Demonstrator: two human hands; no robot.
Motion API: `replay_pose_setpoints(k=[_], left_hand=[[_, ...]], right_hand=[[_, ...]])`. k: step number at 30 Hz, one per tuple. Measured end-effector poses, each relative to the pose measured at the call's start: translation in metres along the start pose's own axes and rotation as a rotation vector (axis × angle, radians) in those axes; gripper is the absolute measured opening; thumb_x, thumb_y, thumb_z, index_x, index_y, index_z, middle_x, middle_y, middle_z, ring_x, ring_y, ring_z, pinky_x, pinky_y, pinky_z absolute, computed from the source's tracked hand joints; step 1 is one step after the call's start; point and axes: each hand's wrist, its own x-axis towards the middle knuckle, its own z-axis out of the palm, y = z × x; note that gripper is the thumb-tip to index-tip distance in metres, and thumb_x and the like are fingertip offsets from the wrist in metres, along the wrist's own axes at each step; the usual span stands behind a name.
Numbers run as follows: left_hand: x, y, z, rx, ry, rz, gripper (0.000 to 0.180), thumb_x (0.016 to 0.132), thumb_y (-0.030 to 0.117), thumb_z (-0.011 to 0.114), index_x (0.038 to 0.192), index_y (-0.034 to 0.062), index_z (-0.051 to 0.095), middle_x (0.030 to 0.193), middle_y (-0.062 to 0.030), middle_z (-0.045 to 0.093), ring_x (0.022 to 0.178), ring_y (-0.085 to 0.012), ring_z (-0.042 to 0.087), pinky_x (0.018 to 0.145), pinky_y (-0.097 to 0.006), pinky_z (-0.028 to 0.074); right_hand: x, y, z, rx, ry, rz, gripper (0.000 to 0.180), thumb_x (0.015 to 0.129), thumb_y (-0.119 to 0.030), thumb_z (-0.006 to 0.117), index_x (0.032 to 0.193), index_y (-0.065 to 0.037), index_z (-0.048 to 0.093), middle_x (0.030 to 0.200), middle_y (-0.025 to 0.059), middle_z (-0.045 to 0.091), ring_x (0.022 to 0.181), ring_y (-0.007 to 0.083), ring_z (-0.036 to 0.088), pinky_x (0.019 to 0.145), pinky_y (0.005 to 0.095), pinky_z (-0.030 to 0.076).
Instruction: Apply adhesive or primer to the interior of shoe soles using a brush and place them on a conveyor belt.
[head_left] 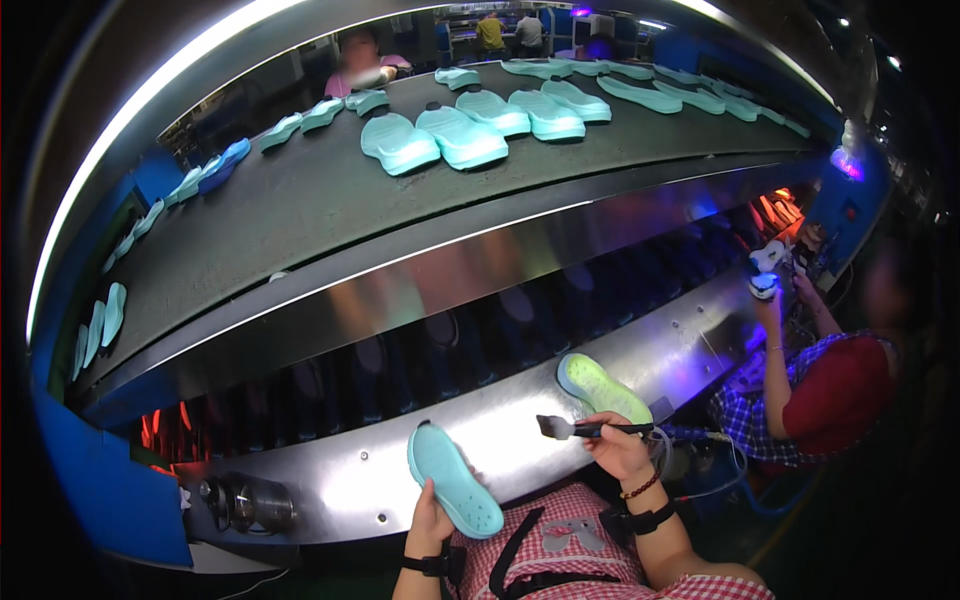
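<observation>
My left hand (429, 522) grips a turquoise shoe sole (452, 480) by its side, tilted up over the metal ledge's front edge. In my right hand (621, 452) is a brush (590, 430) with a dark handle and a flat bristle head pointing left. The bristles are apart from the turquoise sole. Beyond my right hand, a yellow-green shoe sole (600, 388) with a blue-tinted end lies on the metal ledge (330, 480). A thin tube runs near the brush handle's end.
Several turquoise soles (460, 138) lie on the dark belt (300, 200) above. Below it, a lower channel (440, 350) holds dark shoe-shaped forms, with orange glow at both ends. A dark glass jar (250, 503) stands at the ledge's left. A co-worker (820, 400) sits at right, holding a shoe.
</observation>
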Motion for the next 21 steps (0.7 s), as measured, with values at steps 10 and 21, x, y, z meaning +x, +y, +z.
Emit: replay_pose_setpoints(k=[10, 21], left_hand=[[0.010, 0.024, 0.094, -0.178, -0.163, 0.078, 0.089, 0.075, 0.076, 0.019, 0.131, 0.0089, 0.033, 0.122, -0.0185, 0.046, 0.108, -0.0368, 0.047, 0.091, -0.051, 0.038], [0.019, 0.032, 0.123, -0.179, -0.107, 0.122, 0.075, 0.082, 0.066, 0.013, 0.124, 0.0097, 0.041, 0.111, -0.0157, 0.053, 0.093, -0.0337, 0.056, 0.082, -0.047, 0.045]], right_hand=[[0.020, 0.009, 0.067, -0.230, -0.302, 0.204, 0.028, 0.080, -0.001, 0.058, 0.107, 0.007, 0.054, 0.102, 0.0169, 0.059, 0.088, 0.0187, 0.058, 0.082, 0.0301, 0.046], [0.065, 0.018, 0.098, -0.418, -0.062, 0.157, 0.021, 0.077, 0.001, 0.060, 0.098, 0.004, 0.059, 0.089, 0.0109, 0.063, 0.076, 0.0113, 0.056, 0.071, 0.0228, 0.045]])
